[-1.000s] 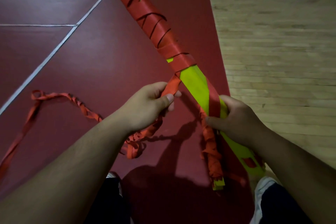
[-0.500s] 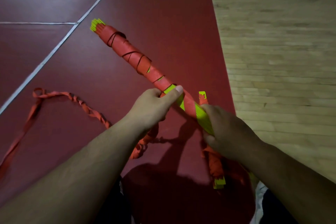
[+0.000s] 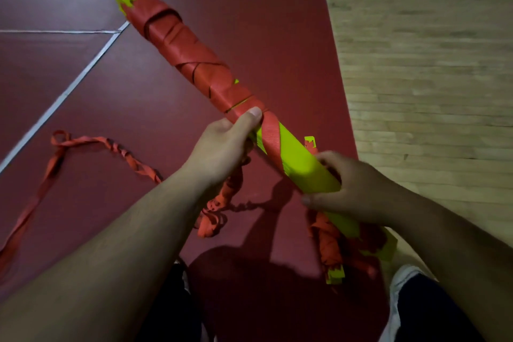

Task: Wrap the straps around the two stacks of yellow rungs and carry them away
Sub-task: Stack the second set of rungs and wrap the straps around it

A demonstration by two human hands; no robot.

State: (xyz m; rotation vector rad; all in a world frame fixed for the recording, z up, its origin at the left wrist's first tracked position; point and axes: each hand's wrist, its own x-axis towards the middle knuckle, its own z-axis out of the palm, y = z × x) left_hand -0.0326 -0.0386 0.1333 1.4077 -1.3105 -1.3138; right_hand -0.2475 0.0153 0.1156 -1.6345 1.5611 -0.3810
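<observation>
A stack of yellow rungs (image 3: 302,166) slants from upper left to lower right above the floor, its far half wound in orange strap (image 3: 188,47). My left hand (image 3: 222,147) grips the stack where the wrap ends, thumb pressed on the strap's last turn. My right hand (image 3: 352,189) grips the bare yellow part nearer me. A second wrapped yellow stack (image 3: 330,247) lies under it by my right knee, mostly hidden. The loose strap tail (image 3: 91,144) trails twisted over the floor to the left.
Dark red mat (image 3: 249,8) with white lines (image 3: 83,75) covers the floor under the work. Wooden floorboards (image 3: 430,64) start right of the mat's edge. My knees and a white shoe (image 3: 399,286) are at the bottom.
The stack has been turned, one more strap turn lies across the yellow part. My left hand went from pulling the strap to gripping the stack; the far end swung down and back up.
</observation>
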